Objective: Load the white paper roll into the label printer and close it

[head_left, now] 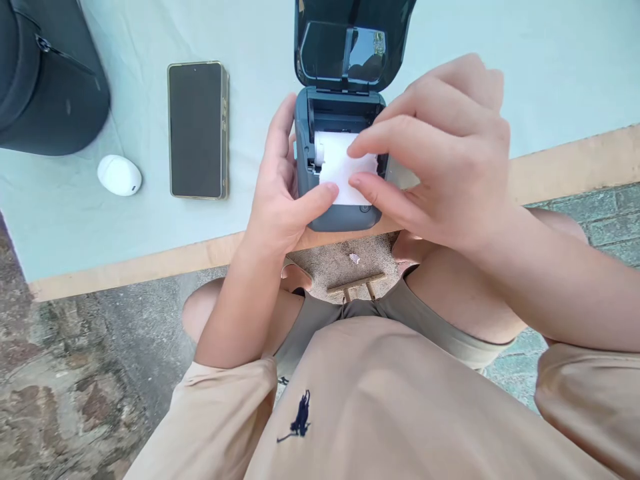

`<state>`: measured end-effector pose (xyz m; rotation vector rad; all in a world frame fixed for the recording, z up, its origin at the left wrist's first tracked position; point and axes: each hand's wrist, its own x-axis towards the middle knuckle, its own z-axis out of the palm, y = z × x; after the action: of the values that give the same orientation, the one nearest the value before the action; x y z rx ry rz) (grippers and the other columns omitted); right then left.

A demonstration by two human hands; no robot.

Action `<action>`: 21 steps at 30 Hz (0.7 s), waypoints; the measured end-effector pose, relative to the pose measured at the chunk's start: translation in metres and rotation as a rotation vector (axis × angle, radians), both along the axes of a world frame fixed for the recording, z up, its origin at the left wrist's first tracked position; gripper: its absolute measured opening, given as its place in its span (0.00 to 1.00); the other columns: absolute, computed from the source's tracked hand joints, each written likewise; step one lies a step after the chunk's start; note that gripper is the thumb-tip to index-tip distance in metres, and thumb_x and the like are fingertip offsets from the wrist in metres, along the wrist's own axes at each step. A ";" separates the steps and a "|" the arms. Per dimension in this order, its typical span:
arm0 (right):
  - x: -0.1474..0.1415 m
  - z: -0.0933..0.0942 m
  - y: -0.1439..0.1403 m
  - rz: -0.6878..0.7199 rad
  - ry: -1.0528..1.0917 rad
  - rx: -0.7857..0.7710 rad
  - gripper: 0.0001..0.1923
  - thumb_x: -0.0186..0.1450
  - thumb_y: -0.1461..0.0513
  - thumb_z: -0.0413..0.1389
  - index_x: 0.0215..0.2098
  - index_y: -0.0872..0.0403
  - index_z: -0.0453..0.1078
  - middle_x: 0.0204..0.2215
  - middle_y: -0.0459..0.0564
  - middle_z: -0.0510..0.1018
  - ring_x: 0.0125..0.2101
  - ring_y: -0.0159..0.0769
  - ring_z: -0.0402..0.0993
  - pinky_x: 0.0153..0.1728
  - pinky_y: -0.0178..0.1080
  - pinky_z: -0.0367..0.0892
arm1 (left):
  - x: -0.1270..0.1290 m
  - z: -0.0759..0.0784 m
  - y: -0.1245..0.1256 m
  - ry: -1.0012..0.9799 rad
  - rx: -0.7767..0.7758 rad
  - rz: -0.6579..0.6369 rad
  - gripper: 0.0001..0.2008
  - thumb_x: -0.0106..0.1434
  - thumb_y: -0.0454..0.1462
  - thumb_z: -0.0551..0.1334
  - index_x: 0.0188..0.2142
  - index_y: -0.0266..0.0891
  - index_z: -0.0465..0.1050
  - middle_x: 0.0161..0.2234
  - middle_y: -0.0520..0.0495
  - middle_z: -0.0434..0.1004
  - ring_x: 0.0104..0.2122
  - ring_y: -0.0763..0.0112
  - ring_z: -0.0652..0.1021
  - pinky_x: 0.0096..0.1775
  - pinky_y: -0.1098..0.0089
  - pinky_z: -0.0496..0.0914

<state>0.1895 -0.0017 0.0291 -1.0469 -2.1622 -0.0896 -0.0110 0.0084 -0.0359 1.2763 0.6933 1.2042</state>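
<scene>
A small dark grey label printer [340, 219] sits at the table's front edge, its dark glossy lid [345, 47] raised. Inside lies a white paper roll [340, 148], its torn loose end drawn forward over the printer's front rim. My left hand [280, 190] grips the printer's left side, with the thumb laid on the edge of the paper. Over the right part of the paper is my right hand [445, 147]. Its thumb and index finger are apart, with the tips at or just above the paper; contact is hard to tell. The other fingers are curled and partly hide the printer's right side.
A smartphone [196, 130] lies left of the printer on the pale table cover [260, 40]. Farther left are a white earbud case [119, 175] and a black zippered case [55, 80]. Below the table edge, a pinkish scrap [355, 259] rests on the ground.
</scene>
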 end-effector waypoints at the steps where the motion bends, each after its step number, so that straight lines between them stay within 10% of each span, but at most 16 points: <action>1: 0.001 0.000 0.000 -0.019 -0.027 -0.028 0.12 0.69 0.52 0.51 0.40 0.48 0.73 0.38 0.44 0.77 0.42 0.34 0.69 0.42 0.40 0.51 | 0.000 -0.001 0.001 -0.002 0.008 -0.014 0.43 0.50 0.49 0.73 0.63 0.56 0.59 0.60 0.51 0.71 0.60 0.49 0.72 0.58 0.54 0.74; 17: 0.005 0.002 -0.002 0.035 -0.073 -0.198 0.09 0.67 0.53 0.53 0.42 0.46 0.70 0.36 0.43 0.77 0.47 0.38 0.69 0.47 0.44 0.52 | 0.007 0.014 -0.004 -0.008 -0.095 0.040 0.42 0.47 0.47 0.72 0.60 0.53 0.58 0.56 0.47 0.71 0.54 0.53 0.78 0.51 0.57 0.76; 21: 0.006 0.015 -0.002 0.018 -0.058 -0.176 0.16 0.67 0.50 0.51 0.48 0.47 0.71 0.49 0.48 0.73 0.51 0.37 0.69 0.53 0.45 0.61 | 0.005 0.007 -0.003 0.013 -0.043 0.056 0.43 0.46 0.44 0.73 0.61 0.56 0.59 0.60 0.49 0.69 0.59 0.52 0.74 0.55 0.56 0.75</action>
<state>0.1956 -0.0037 0.0440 -1.1351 -2.2637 0.0819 -0.0064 0.0053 -0.0288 1.2372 0.7653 1.2207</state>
